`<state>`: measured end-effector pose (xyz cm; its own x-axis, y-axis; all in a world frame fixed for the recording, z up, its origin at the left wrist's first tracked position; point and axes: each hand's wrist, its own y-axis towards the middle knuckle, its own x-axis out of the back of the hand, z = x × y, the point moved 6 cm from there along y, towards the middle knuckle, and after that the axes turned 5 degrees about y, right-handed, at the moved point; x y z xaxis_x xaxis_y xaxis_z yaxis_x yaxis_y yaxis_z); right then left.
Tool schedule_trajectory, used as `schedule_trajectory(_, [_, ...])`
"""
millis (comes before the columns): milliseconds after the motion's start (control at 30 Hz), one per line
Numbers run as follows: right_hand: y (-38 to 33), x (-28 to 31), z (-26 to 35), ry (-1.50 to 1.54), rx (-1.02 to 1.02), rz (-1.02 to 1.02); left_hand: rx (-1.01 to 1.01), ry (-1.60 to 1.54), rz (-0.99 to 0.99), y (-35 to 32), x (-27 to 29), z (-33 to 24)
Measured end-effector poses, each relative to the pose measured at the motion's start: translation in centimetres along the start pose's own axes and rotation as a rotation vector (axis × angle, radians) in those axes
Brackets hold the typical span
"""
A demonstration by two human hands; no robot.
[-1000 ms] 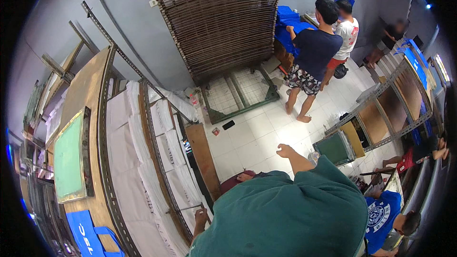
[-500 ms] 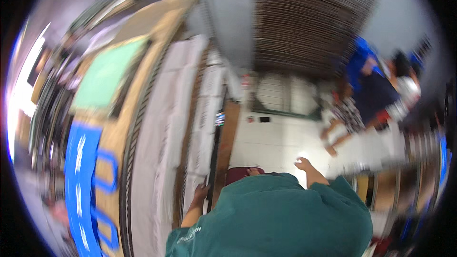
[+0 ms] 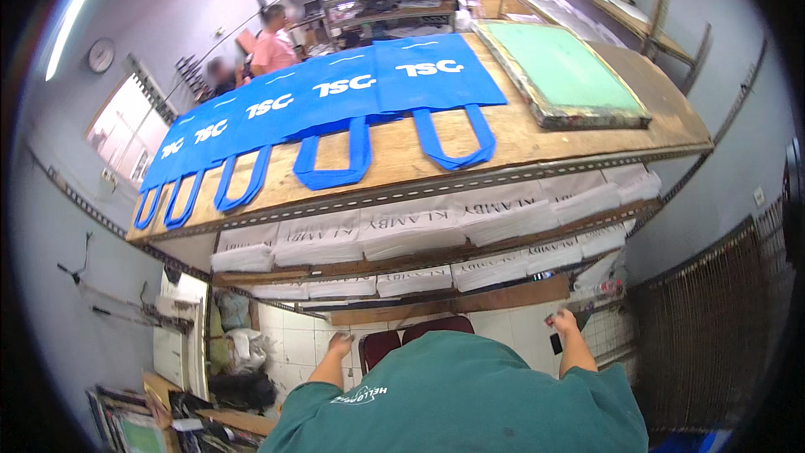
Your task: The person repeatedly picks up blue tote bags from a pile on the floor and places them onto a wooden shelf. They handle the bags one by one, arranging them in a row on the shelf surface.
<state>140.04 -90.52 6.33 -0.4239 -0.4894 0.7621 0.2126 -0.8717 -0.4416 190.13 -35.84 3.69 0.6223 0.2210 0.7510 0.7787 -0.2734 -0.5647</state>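
My left hand hangs low beside a dark red chair; its small, blurred fingers do not show whether they are open. To the right, my right hand is raised in front of the shelf's lower edge with its fingers curled; what they hold, if anything, is too small to make out. A small red thing shows at the fingertips, and I cannot tell whether it is held or lies behind. Ahead, a wooden tabletop carries a row of blue tote bags with loop handles, lying flat and overlapping.
A framed green screen lies right of the bags. Stacks of white printed packages fill the shelves under the tabletop. A dark slatted rack stands at the right. Frames and boards lean at lower left. A person in pink is beyond the table.
My view has swung left, bringing the table with the blue bags in front of me. The people near the slatted rack are out of view. My left hand is away from the shelf edge.
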Motion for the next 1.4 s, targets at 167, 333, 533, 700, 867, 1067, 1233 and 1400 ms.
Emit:
schedule_trajectory(167, [6.3,-3.6,12.9,0.063,0.228,0.206,0.410,-0.174,-0.034,-8.5,-5.4,17.7])
schedule_trajectory(333, [2.2,-9.4,21.5,-0.062,0.439,0.473,0.614,-0.353,0.261,-16.8,-13.3,15.6])
schedule_trajectory(533, [3.5,-13.6,17.6,-0.380,0.524,0.687,0.118,-0.233,0.306,-13.8,-16.2,7.7])
schedule_trajectory(700, [2.1,-9.6,14.3,-0.212,0.348,0.627,0.039,-0.199,0.093,-9.8,-9.6,4.6])
schedule_trajectory(867, [6.3,-8.2,1.6,-0.004,0.057,0.292,0.184,-0.197,-0.045,-6.0,-3.8,4.7])
schedule_trajectory(1067, [-1.6,-7.2,-0.7,0.000,-0.133,0.319,0.060,-0.071,0.078,-3.6,-1.2,-3.3])
schedule_trajectory(1233, [-7.8,-6.0,-0.2,0.074,-0.261,0.360,-0.179,-0.037,0.616,-1.4,-7.6,-11.9])
schedule_trajectory(1400, [-8.3,-6.8,-2.5,0.134,-0.275,0.342,-0.578,-0.134,0.468,-2.3,-8.9,-19.3])
